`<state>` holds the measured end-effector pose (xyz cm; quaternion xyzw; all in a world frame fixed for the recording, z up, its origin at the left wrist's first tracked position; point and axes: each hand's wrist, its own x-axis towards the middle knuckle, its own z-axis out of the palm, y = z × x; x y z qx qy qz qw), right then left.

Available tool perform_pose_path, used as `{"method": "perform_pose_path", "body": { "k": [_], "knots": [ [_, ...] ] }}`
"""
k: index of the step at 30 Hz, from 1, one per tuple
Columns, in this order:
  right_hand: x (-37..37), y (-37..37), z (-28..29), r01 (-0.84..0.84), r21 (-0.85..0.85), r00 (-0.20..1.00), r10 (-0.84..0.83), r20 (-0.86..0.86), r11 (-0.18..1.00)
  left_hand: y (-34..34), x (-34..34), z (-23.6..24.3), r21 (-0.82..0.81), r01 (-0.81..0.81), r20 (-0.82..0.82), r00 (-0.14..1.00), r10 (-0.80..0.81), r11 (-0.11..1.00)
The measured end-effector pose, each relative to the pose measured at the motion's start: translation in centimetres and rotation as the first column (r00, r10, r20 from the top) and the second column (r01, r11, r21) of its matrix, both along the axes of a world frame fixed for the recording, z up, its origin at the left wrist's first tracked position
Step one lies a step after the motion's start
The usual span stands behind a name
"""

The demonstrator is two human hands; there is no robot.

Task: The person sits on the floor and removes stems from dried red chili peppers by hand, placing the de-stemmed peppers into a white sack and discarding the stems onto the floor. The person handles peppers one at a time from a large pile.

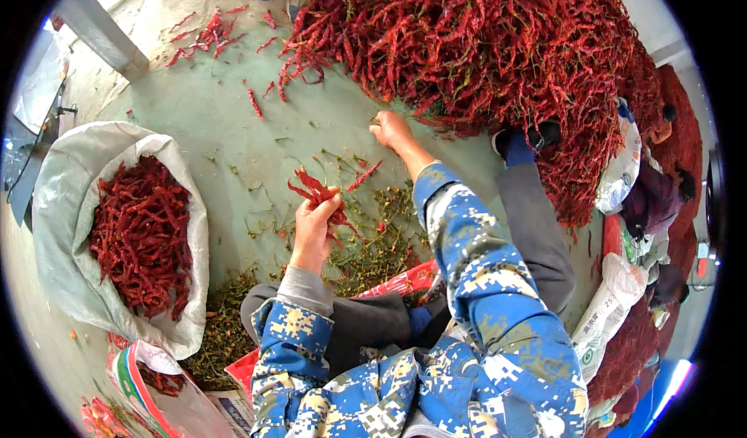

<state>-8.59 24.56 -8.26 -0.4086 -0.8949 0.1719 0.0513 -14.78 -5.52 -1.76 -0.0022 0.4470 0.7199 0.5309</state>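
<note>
My left hand (313, 232) is closed round a small bunch of dried red chillies (310, 187), whose tips stick out past the thumb. My right hand (391, 132) is stretched forward over the floor, its fingers pinched together. What it grips, if anything, is too small to make out. Just beyond it lies the edge of a big heap of dried red chillies (467, 45). Loose green stems (377, 224) are strewn on the floor below and between my hands. A single chilli (364, 176) lies right of my left hand.
To the left stands an open white woven sack (66, 173) holding dried chillies. More stems (226, 337) are piled beside it, near a striped bag (148, 368). Scattered chillies (210, 37) lie near a grey post (101, 29). Other people (650, 197) sit along the right side.
</note>
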Motion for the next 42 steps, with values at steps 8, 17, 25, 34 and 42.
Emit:
{"method": "perform_pose_path", "body": {
  "k": [8, 17, 25, 34, 42],
  "knots": [
    [8.8, -9.2, 9.2, -0.196, -0.889, 0.872, -0.340, -0.351, 0.415, 0.3, 1.1, 0.7, 0.022, 0.190, -0.030, 0.981, -0.189, 0.982],
    [13.8, -20.9, 11.0, -0.236, -0.720, 0.707, -0.393, -0.588, 0.653, -3.0, 6.9, 2.7, 0.019, 0.434, 0.025, 0.900, -0.434, 0.901],
    [14.2, -17.1, 8.5, 0.195, -0.175, 0.814, -0.259, -0.520, 0.965, -5.0, 8.9, 2.8, -0.040, 0.522, -0.109, 0.845, -0.523, 0.852],
    [3.8, -13.8, 2.2, -0.488, 0.055, 0.868, 0.491, -0.069, 0.871, -3.9, 5.9, -0.2, 0.000, -0.085, 0.106, 0.991, 0.084, 0.996],
    [8.2, -14.0, 3.9, -0.327, -0.601, 0.860, -0.035, -0.510, 0.730, -3.4, 5.6, -1.3, 0.013, -0.106, 0.058, 0.993, 0.105, 0.994]
  ]
}}
